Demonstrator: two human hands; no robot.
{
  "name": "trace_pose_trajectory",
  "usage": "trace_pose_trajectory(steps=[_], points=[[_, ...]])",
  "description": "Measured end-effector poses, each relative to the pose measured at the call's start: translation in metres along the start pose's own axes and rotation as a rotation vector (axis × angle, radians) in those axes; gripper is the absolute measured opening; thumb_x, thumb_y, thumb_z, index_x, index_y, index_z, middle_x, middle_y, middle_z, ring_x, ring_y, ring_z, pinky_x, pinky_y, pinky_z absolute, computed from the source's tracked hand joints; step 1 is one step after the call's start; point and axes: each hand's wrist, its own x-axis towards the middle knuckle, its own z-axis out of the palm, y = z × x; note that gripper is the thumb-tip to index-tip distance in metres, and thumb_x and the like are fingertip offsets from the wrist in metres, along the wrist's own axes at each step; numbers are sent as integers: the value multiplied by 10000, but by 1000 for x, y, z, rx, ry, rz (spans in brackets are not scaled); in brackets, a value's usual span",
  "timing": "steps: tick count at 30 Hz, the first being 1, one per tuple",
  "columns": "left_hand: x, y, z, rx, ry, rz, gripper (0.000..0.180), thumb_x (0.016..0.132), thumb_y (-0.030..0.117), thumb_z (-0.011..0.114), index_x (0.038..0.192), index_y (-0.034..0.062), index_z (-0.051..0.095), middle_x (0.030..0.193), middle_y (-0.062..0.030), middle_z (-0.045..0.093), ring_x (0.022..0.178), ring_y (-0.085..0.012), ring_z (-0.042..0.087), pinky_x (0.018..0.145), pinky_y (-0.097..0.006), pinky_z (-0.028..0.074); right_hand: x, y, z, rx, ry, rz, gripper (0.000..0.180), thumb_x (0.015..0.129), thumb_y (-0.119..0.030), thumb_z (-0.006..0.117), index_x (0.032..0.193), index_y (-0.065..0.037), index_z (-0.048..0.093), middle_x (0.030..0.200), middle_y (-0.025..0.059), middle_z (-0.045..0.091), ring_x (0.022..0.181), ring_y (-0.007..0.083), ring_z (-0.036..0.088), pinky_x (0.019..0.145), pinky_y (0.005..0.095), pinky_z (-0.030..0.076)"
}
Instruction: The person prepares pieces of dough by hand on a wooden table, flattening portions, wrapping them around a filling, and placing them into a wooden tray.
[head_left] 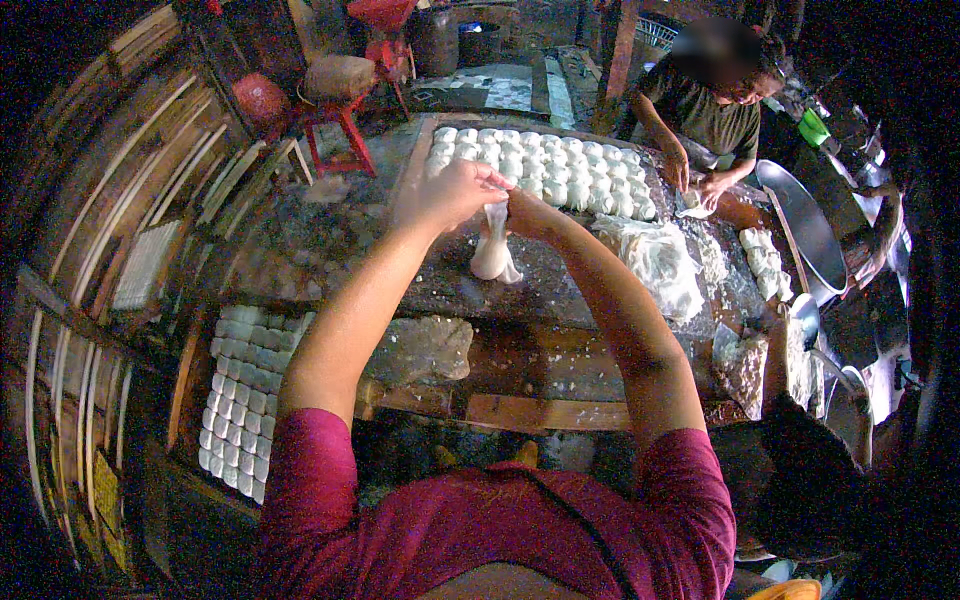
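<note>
A white cloth bundle with a rounded, heavy-looking bottom hangs over the dark table in front of me. My left hand pinches the cloth's twisted upper end between its fingers. Close against it, my right hand is closed on the cloth too, its fingers mostly hidden. What the cloth wraps cannot be seen. Just beyond my hands, rows of small white wrapped bundles fill the far part of the table. To the right of my right forearm lies a loose heap of white cloths.
Across the table at the right, a co-worker handles another white piece. A large metal basin stands at the right edge. White square blocks sit in rows at lower left. A red stool stands at far left.
</note>
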Motion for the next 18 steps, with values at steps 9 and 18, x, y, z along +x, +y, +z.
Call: trace_pose_trajectory(steps=[9, 18], points=[[1, -126, 21, -79, 36, -190, 148, 677, -3, 653, 821, 29, 657, 747, -75, 643, 668, -146, 600, 606, -284, 491, -84, -70, 11, 63, 286, 431, 121, 695, -94, 668, 798, -38, 640, 720, 117, 628, 617, 203, 599, 593, 316, 469], [3, -105, 74, 421, 81, 78, 191, 688, 52, 481, 701, 75, 670, 754, -159, 635, 721, -284, 622, 662, -379, 482, -152, -64, 11, -529, 225, 94, 265, 698, -89, 540, 961, -96, 517, 857, 95, 494, 804, 290, 544, 664, 371, 478]])
